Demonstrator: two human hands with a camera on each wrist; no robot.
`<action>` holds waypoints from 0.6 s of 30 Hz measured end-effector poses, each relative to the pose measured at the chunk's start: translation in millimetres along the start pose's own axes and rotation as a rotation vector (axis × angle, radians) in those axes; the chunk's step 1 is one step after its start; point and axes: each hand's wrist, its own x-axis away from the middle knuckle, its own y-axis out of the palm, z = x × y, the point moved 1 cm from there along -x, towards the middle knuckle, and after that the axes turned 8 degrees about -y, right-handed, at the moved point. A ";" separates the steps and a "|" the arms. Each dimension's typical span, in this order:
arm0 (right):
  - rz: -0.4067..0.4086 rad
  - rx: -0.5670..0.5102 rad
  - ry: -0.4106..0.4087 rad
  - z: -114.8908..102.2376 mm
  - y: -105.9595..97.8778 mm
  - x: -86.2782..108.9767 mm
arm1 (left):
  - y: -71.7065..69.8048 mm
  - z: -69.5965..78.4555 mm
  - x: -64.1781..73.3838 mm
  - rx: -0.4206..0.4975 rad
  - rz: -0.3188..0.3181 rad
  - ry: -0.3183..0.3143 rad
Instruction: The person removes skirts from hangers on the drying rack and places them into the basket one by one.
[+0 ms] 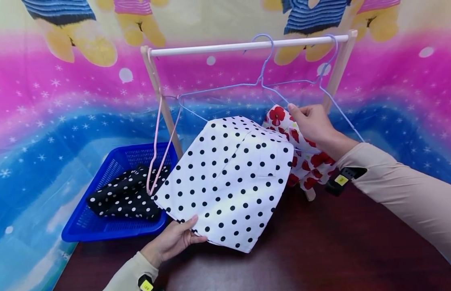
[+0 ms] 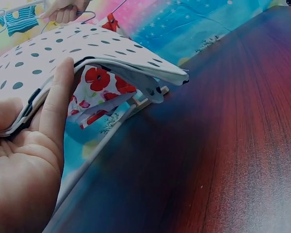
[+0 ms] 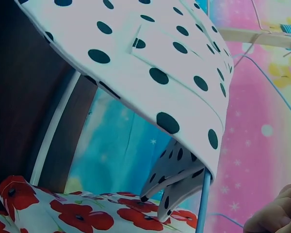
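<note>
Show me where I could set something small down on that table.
The dark red tabletop looks bare right of the white dotted cloth, in front of the rack foot. Left is crowded: the blue basket holds black dotted cloth. So is the middle, where the left hand holds the white dotted cloth's edge.

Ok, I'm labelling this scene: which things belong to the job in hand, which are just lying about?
Apparently in use:
white cloth with black dots
held blue wire hanger
wooden rack with white rail

Probably just about:
black cloth with white dots
blue plastic basket
thin pink hanger
white cloth with red flowers
</note>
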 end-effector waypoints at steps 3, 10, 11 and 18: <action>-0.013 0.011 0.008 -1.1 -0.5 0.4 | -0.2 2.6 1.1 -0.014 0.031 -0.010; -0.008 0.032 0.023 -1.7 -3.4 0.3 | -3.2 13.1 5.6 -0.041 0.109 -0.046; -0.007 0.033 0.023 -1.1 -3.7 -0.2 | -3.3 14.7 6.4 -0.046 0.111 -0.049; -0.015 0.046 0.023 1.3 -8.5 -1.5 | -6.1 24.5 11.1 -0.079 0.112 -0.054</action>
